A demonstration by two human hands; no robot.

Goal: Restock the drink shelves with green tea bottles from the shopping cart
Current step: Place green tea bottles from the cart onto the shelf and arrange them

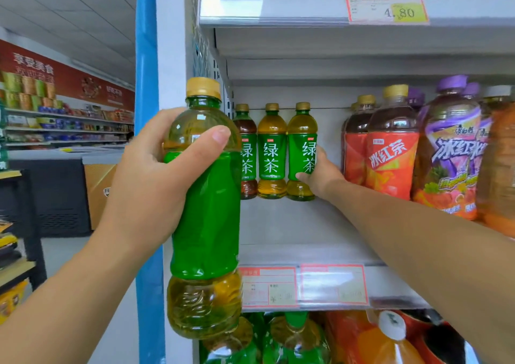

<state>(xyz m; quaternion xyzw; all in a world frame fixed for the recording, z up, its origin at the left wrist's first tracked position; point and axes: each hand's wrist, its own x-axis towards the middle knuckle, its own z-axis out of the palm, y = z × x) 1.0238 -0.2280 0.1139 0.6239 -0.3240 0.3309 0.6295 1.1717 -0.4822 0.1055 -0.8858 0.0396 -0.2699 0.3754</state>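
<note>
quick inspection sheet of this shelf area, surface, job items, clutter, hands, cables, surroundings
surface: white shelf, front part bare, price tags on its edge
job's things: three green tea bottles upright in a row at the back; a fourth bottle held in front of the shelf; cart not in view
clutter: red iced tea bottles and purple-capped bottles to the right
hands: left hand grips the fourth bottle; right hand holds the rightmost bottle of the row
cables: nothing seen
surroundings: blue upright, lower-shelf bottles, snack shelves across the aisle
</note>
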